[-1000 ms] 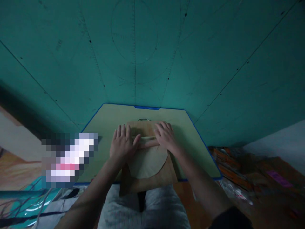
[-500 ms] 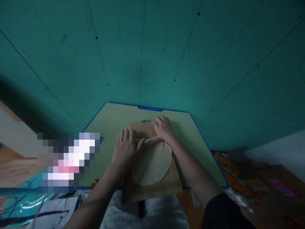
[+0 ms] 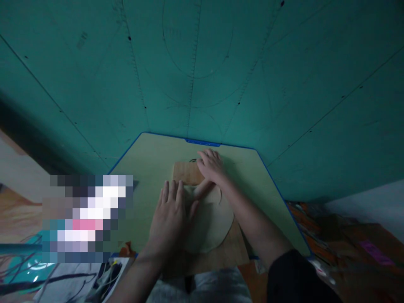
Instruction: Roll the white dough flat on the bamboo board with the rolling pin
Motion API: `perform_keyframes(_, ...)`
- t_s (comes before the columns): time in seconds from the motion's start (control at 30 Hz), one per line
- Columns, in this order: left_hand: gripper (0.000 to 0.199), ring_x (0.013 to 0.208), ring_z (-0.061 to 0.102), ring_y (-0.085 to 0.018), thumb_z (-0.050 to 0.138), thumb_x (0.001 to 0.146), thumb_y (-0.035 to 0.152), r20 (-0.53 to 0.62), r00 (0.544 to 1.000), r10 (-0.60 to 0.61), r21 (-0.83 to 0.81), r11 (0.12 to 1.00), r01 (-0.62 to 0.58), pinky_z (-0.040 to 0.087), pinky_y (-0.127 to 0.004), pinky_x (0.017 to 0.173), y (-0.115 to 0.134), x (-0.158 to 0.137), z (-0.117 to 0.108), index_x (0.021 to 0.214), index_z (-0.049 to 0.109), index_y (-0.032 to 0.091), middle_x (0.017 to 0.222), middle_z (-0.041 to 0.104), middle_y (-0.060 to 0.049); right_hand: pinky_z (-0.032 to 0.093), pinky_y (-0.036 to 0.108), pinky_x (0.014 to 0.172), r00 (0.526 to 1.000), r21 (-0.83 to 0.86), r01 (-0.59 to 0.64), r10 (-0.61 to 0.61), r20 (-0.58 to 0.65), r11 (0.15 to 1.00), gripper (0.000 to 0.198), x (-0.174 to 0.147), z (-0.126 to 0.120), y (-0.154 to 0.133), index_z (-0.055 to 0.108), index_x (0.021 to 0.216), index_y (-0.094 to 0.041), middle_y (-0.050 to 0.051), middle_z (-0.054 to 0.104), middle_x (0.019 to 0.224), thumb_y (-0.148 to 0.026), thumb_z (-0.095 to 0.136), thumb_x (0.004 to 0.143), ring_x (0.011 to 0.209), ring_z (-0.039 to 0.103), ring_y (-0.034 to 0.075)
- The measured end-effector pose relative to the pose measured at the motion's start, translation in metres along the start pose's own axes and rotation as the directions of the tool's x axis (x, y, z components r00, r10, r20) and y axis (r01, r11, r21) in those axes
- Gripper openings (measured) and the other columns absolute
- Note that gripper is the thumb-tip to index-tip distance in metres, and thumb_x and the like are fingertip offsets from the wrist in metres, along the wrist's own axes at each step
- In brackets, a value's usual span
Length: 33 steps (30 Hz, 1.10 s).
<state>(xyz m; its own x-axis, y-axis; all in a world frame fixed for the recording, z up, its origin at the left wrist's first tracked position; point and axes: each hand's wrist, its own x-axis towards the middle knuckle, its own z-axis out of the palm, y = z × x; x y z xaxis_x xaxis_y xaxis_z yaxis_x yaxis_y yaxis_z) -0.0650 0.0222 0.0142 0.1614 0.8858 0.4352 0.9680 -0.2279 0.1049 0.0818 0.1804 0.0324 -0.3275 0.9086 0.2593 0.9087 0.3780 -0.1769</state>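
A wide round sheet of dough (image 3: 212,225) lies on a wooden cutting board (image 3: 187,171). Across its far part runs a slanted rolling pin (image 3: 203,188), its right end farther from me. My left hand (image 3: 169,212) lies flat over the pin's left end, fingers stretched forward and thumb along the dough. Over the right end rests my right hand (image 3: 211,166), palm down with fingers extended. Both pin ends are hidden beneath the hands. Near the pin's right part, a curved crease shows in the dough.
Under the board is a pale table (image 3: 151,153) with a blue edge, set against a green wall (image 3: 202,84). Cardboard boxes (image 3: 356,240) sit low on the right. A blurred-out patch (image 3: 91,214) covers something at left, above papers and cables.
The rolling pin has turned to a steeper slant. My left hand has come slightly nearer to me, while the right has shifted a little away and leftward on the board.
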Motion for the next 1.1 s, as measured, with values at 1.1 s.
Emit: perform_keyframes(1.1, 0.054, 0.139, 0.045, -0.043, 0.038, 0.102, 0.047, 0.118, 0.991, -0.064, 0.022, 0.998, 0.062, 0.043, -0.060, 0.107, -0.033, 0.022, -0.009, 0.134, 0.059, 0.009, 0.139, 0.059, -0.025, 0.025, 0.049, 0.121, 0.973, 0.039, 0.142, -0.147, 0.179, 0.989, 0.044, -0.031, -0.006, 0.022, 0.058, 0.141, -0.020, 0.011, 0.047, 0.154, -0.032, 0.036, 0.104, 0.147, 0.034, 0.026)
